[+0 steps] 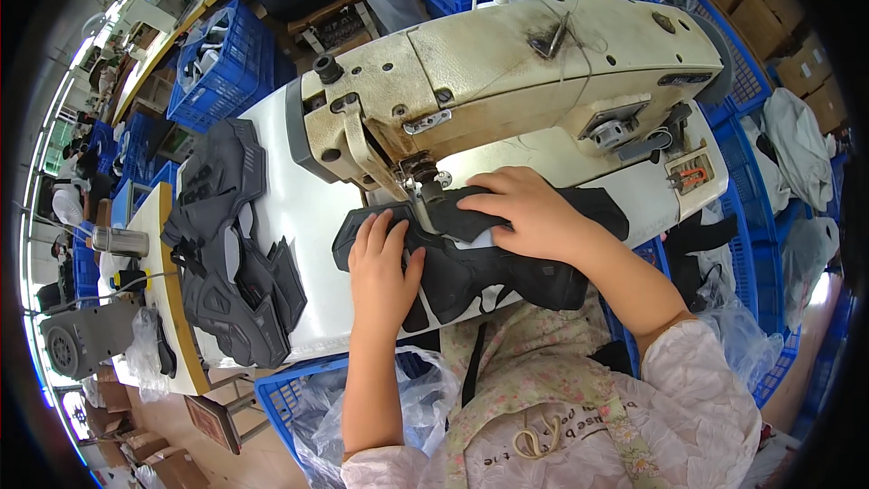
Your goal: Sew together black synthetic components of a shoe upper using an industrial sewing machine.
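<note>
Black shoe uppers (552, 282) lie under the head of a cream sewing machine (507, 63). On their left end my left hand (380, 267) rests with its fingers stretched out flat and the thumb apart. My right hand (525, 208) is bent over a black flap (457, 217) beside the presser foot (433, 192), its fingers and thumb closed on it. The needle tip is hidden by the foot and the material. A pale lining edge shows below the flap, between my hands.
A pile of black shoe uppers (231, 244) lies on the white tabletop (317, 326) at the left. Blue crates stand around the table; one with clear plastic bags (317, 398) is below its front edge. A grey motor (86, 344) sits left. Other people are at the far left.
</note>
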